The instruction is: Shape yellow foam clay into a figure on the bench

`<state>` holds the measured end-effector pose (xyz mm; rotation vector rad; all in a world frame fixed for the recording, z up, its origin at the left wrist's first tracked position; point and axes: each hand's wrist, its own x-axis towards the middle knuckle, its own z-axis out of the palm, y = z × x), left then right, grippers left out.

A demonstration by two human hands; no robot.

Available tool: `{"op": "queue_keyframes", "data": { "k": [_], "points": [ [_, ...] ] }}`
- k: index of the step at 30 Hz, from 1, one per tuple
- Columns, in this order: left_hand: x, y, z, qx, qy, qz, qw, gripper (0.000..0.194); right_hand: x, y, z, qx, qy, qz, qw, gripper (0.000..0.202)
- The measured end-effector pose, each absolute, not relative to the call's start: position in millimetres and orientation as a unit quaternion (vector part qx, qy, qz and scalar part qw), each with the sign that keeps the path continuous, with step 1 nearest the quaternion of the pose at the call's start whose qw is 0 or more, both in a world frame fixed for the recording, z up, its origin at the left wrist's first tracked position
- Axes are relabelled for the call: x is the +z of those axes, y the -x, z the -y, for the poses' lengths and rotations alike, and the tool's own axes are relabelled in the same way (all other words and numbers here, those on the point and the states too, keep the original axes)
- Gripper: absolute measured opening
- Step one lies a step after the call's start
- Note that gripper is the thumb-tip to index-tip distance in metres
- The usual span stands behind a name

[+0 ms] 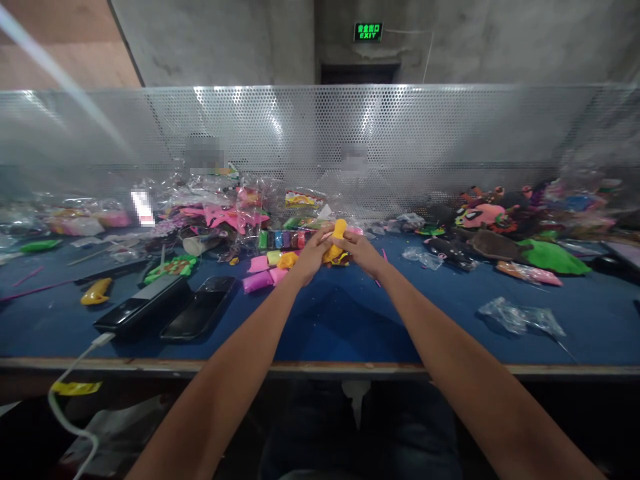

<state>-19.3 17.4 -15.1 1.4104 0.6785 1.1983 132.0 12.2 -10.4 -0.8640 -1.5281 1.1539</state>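
Note:
Both hands meet at the middle of the blue table. A yellow-orange piece of modelling clay with a rounded, knob-like top stands upright between my fingers. My left hand is closed on it from the left. From the other side, my right hand pinches the same piece. More yellow material shows below the fingers, partly hidden by them. Beside my left hand lie pink and purple soft packets and a yellow lump. Small coloured tubs or packs form a row behind.
A black phone and a power bank with a white cable lie at front left. Crumpled clear plastic is at front right. Plush toys pile up at back right. A perforated metal screen bounds the far edge.

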Motion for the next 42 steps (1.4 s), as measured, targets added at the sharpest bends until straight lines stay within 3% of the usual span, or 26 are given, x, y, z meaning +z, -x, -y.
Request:
{"op": "queue_keyframes", "data": {
  "k": [10, 18, 26, 31, 42],
  "points": [
    [-14.3, 20.6, -18.0, 0.514, -0.552, -0.265, 0.601, 0.058, -11.0, -134.4, -12.9, 0.518, 0.327, 0.623, 0.486, 0.046],
    [-10.3, 20.8, -9.8, 0.489, -0.571, -0.272, 0.601, 0.057, -19.4, -133.5, -20.4, 0.521, 0.331, 0.606, 0.502, 0.059],
    [-11.3, 20.5, -11.2, 0.491, -0.551, -0.259, 0.623, 0.049, -16.1, -133.6, -18.5, 0.476, 0.353, 0.641, 0.488, 0.044],
    [-8.3, 22.5, -9.0, 0.478, -0.555, -0.255, 0.631, 0.054, -17.3, -133.5, -20.1, 0.508, 0.336, 0.606, 0.511, 0.049],
    [-6.5, 21.8, -7.5, 0.480, -0.539, -0.239, 0.649, 0.041, -17.2, -131.5, -19.0, 0.489, 0.348, 0.615, 0.511, 0.047]
  ]
}}
